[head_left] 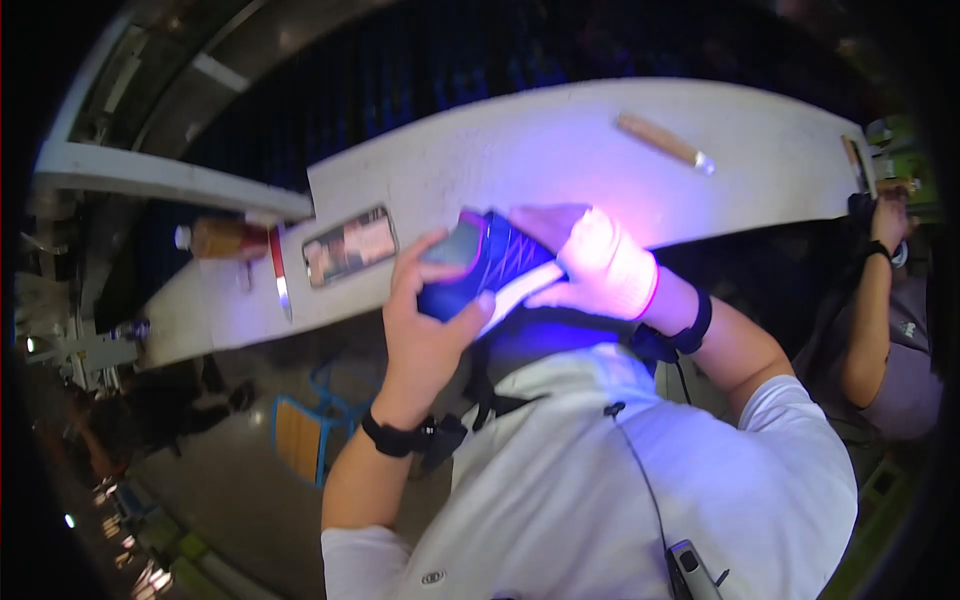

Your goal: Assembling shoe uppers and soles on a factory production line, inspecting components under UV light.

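Observation:
A dark blue sneaker [512, 258] with crossing laces, a pink-edged collar and a white sole is held over the table's near edge. My left hand [422, 305] grips its collar end, thumb low on the side and fingers over the opening. A white knit glove covers my right hand [605, 268], which closes around the shoe's other end, thumb along the sole. Strong violet-pink light falls on the glove and shoe; its source cannot be made out. The sole's underside is hidden.
On the white table [470, 160] lie a phone [350, 246], a red-handled knife [280, 275] and a wooden-handled tool [665, 143]. An amber bottle [228, 239] stands left. A blue-framed chair [305, 430] is behind the table's left part; a co-worker's arm [870, 330] is at right.

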A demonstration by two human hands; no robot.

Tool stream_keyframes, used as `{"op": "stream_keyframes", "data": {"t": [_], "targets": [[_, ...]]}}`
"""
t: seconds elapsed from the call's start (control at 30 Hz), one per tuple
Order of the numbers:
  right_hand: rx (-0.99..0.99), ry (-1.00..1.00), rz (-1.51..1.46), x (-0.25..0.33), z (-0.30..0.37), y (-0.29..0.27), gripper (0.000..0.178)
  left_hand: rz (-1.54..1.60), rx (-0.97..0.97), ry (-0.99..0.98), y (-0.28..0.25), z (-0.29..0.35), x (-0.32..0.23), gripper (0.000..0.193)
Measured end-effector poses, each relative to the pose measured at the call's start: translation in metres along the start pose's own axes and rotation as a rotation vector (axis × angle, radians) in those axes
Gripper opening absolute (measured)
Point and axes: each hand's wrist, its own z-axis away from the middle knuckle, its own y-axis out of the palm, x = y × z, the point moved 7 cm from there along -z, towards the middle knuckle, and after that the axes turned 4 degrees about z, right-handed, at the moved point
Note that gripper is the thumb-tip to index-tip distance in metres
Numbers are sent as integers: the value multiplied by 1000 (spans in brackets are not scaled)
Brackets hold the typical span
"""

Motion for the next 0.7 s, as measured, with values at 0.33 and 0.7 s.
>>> {"op": "stream_keyframes", "data": {"t": [0.33,0.7], "targets": [[-842,-554,660,22,-56,-270,58,453,-107,502,-1,15,-66,89],[-581,237,996,-134,-254,-503,37,459,-118,30,12,19,-7,68]]}}
